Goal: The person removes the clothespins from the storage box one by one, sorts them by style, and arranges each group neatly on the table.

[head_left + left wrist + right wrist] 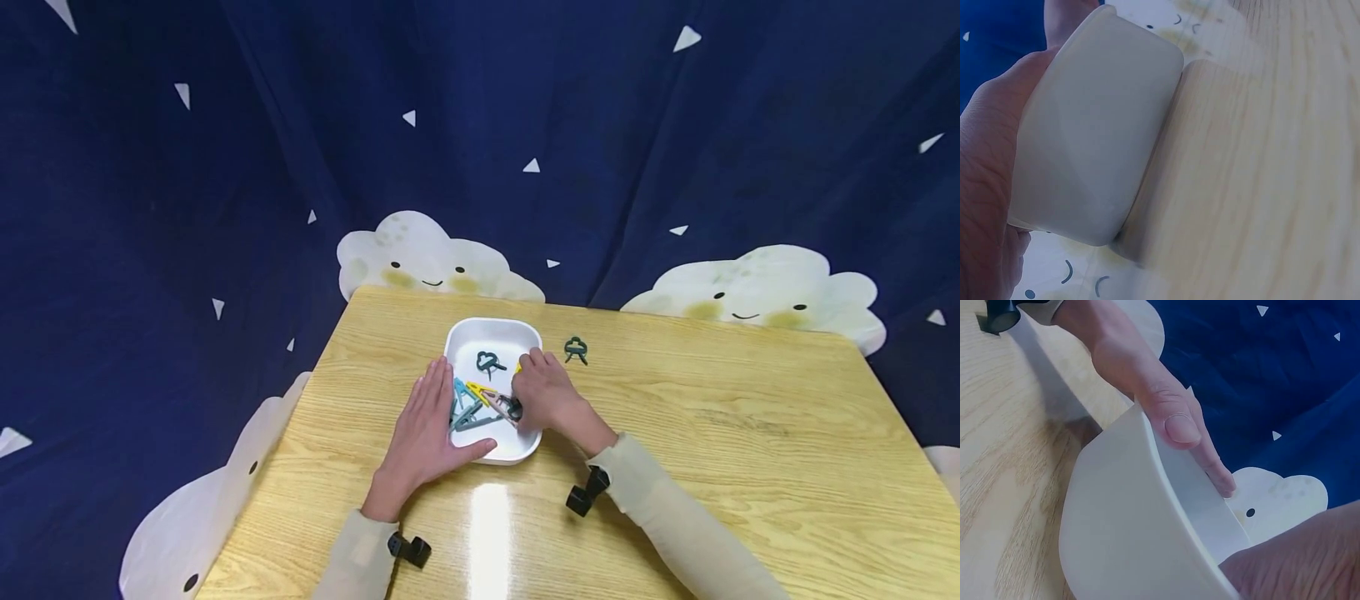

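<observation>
A white plastic tray (487, 335) with rounded corners holds several small clips. Along its left rim lie the straight fingers of my left hand (429, 427), with the thumb stretched over the near rim. My right hand (546, 393) reaches inside at the right wall, fingers bent downward and their tips hidden. A bit of yellow shows beside its knuckles; I cannot tell whether it holds a clip. Left of it lie a yellow clip (478, 390), a pinkish clip (497, 402), a light blue clip (461, 390) and grey-blue clips (467, 415). Farther back sits a dark green clip (487, 362).
Another dark green clip (576, 348) lies on the wooden table (735, 433), just beyond the tray's right side. Behind the table hangs a dark blue curtain (480, 183) with white triangles and clouds. Both wrists carry small black cameras (411, 550).
</observation>
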A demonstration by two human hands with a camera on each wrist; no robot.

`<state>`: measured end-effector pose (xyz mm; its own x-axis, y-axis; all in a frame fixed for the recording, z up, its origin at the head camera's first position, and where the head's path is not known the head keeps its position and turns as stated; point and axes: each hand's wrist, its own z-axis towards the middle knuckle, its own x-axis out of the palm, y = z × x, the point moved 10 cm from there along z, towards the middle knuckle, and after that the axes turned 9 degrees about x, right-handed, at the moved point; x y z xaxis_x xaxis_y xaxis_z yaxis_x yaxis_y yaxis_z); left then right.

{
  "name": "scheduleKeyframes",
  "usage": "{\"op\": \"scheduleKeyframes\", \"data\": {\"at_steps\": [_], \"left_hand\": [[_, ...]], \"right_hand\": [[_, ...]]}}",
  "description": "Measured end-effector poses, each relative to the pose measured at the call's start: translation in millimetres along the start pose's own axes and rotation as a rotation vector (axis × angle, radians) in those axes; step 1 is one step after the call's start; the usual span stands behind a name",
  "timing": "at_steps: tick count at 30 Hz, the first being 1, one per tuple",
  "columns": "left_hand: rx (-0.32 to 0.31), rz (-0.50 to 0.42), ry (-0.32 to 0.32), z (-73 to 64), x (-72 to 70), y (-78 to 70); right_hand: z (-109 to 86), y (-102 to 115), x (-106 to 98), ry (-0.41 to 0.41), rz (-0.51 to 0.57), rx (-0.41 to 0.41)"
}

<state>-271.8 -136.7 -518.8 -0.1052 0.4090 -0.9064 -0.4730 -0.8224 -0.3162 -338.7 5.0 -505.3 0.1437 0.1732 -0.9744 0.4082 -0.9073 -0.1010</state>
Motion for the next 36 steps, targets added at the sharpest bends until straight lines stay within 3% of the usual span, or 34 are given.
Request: {"op": "scheduleKeyframes", "data": {"at_steps": [6, 11, 18, 27, 36], "left_hand": [[-0.001, 0.003, -0.012, -0.9, 0.6, 0.3], [-0.004, 0.006, -0.003, -2.0, 2.2, 1.1], [-0.011, 0.014, 0.008, -2.0, 2.4, 2.1], [-0.011, 0.005, 0.006, -1.2, 2.5, 1.8], [-0.016, 0.01, 0.012, -0.4, 1.9, 1.1]], "right_hand": [[0.4, 1, 0, -0.026, 0.032, -0.046], [-1.0, 0, -1, -0.109, 0.064, -0.115], [-2.4, -7, -7, -0.212, 0.19, -0.162], [-8.6, -30, -26, -0.322, 0.331, -0.123], [-22.6, -74, -41, -0.399, 0.421, -0.036]]}}
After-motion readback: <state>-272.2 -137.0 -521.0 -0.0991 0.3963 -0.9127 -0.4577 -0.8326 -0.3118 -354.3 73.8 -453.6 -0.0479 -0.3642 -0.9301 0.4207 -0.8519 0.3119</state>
